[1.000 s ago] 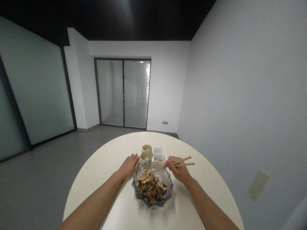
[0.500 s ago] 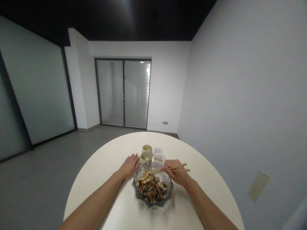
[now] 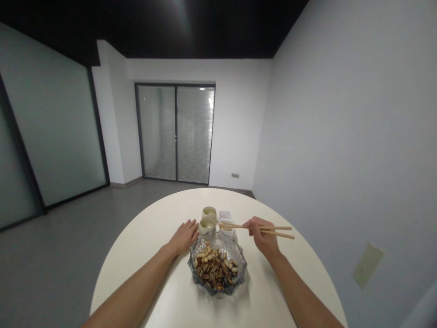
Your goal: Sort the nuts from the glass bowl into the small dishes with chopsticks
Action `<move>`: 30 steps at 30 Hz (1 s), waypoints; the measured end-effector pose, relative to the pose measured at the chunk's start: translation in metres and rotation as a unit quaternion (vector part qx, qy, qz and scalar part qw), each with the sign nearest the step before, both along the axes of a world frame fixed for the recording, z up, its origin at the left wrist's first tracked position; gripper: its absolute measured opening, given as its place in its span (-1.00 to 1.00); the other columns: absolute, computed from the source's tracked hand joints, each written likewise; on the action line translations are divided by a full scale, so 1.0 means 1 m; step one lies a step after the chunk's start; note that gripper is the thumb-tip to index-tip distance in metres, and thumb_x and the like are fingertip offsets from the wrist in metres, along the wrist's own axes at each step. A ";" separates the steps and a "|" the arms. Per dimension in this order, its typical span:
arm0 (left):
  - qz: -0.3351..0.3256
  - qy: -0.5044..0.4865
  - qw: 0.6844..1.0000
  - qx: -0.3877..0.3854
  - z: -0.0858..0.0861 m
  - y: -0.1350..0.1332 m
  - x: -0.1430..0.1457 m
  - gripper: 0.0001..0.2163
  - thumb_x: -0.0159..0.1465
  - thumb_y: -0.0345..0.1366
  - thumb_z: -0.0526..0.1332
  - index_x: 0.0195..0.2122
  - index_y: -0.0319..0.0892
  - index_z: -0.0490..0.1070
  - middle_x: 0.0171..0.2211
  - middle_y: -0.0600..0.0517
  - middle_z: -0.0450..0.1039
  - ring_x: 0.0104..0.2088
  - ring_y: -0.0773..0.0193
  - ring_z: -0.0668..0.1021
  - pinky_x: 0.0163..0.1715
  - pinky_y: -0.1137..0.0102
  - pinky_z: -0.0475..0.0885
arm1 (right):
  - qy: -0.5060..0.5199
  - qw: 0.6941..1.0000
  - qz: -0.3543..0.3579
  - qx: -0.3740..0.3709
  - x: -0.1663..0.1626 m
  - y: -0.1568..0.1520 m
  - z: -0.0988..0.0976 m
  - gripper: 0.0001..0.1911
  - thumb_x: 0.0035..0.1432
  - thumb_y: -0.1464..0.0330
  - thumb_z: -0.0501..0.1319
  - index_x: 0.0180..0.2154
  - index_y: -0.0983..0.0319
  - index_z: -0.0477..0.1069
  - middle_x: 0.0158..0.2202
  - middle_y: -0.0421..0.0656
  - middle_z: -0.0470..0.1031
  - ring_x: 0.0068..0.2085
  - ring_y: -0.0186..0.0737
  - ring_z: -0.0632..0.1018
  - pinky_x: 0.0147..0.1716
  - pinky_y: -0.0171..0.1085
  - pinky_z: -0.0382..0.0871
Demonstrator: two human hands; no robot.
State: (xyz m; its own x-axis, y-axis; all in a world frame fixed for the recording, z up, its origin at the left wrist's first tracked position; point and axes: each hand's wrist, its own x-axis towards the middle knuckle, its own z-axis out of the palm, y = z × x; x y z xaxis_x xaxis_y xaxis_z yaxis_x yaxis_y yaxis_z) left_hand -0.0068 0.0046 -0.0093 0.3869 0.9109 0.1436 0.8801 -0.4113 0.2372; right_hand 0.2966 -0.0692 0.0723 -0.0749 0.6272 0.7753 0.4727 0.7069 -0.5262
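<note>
Right hand (image 3: 262,236) is closed on a pair of wooden chopsticks (image 3: 256,227), holding them up right of centre and pointing left. Tips are hovering about over the front white plastic tub (image 3: 228,231). I can't tell if anything is pinched between them; too small at this range. Left hand (image 3: 185,237) is lying open on the bench (image 3: 262,291), holding nothing, just beside the cut-glass bowl (image 3: 241,266).

Bowl is sitting lower centre, loaded with pale shelled peanuts (image 3: 205,252) and striped sunflower seeds (image 3: 213,274). Two ceramic cups (image 3: 207,225) are standing just behind it, upper left of the tubs. Glazed sliding door (image 3: 175,132) with blinds is filling the far wall, upper centre.

Handling, my read: chopsticks are light and stiff, best held where the hand has them now. Peanuts look light, hard and smooth, so they're likely to roll off the tips; I'd pinch each across its middle. Seeds look thin and flat, so I'd take them by the edges. Bowl looks heavy and fragile; I'd take it by the rim with both hands.

Versus the previous frame: right hand is lifting away from the bowl and moving right, and the tips are coming off the bowl's far rim to sit over the tub. Left hand isn't moving.
</note>
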 end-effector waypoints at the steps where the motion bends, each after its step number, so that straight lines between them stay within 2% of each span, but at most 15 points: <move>1: 0.000 0.000 1.000 -0.001 0.000 0.000 0.000 -0.53 0.43 -0.16 -0.08 0.31 -0.18 0.16 0.38 -0.13 0.02 0.37 -0.02 0.07 0.32 0.05 0.02 | 0.011 1.000 -0.009 -0.003 0.002 0.001 0.000 -0.47 0.37 0.12 0.04 -0.48 0.23 0.58 -0.66 -0.21 0.34 -0.60 -0.29 0.37 -0.58 -0.31 0.21; 13: 0.000 0.004 1.000 -0.003 0.005 -0.004 -0.001 -0.52 0.44 -0.13 -0.08 0.32 -0.17 0.15 0.38 -0.14 0.01 0.37 -0.04 0.08 0.31 0.06 0.03 | 0.026 0.998 -0.022 -0.054 0.007 0.013 -0.007 -0.51 0.32 0.08 0.12 -0.47 0.23 0.59 -0.66 -0.21 0.36 -0.58 -0.27 0.39 -0.58 -0.32 0.26; 23: -0.001 -0.002 1.000 0.002 0.003 -0.002 -0.001 -0.54 0.43 -0.13 -0.08 0.30 -0.17 0.19 0.37 -0.14 0.02 0.37 -0.04 0.08 0.31 0.05 0.02 | 0.027 0.999 -0.034 -0.030 0.008 0.012 -0.005 -0.49 0.33 0.05 0.09 -0.47 0.20 0.59 -0.64 -0.21 0.33 -0.57 -0.27 0.37 -0.60 -0.32 0.24; 30: -0.001 0.002 1.000 0.000 0.004 -0.003 0.000 -0.53 0.43 -0.14 -0.08 0.31 -0.20 0.18 0.38 -0.15 0.01 0.37 -0.05 0.07 0.32 0.06 0.02 | 0.050 0.998 0.012 -0.034 0.002 0.001 0.002 -0.38 0.33 0.00 0.03 -0.56 0.23 0.56 -0.72 -0.21 0.28 -0.66 -0.31 0.31 -0.69 -0.35 0.14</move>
State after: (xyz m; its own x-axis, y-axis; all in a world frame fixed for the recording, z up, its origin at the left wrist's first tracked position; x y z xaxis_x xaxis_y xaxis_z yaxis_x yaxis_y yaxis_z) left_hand -0.0069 0.0018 -0.0054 0.3885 0.9106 0.1411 0.8808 -0.4120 0.2335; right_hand 0.2989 -0.0684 0.0742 -0.0143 0.6774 0.7355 0.3991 0.6783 -0.6170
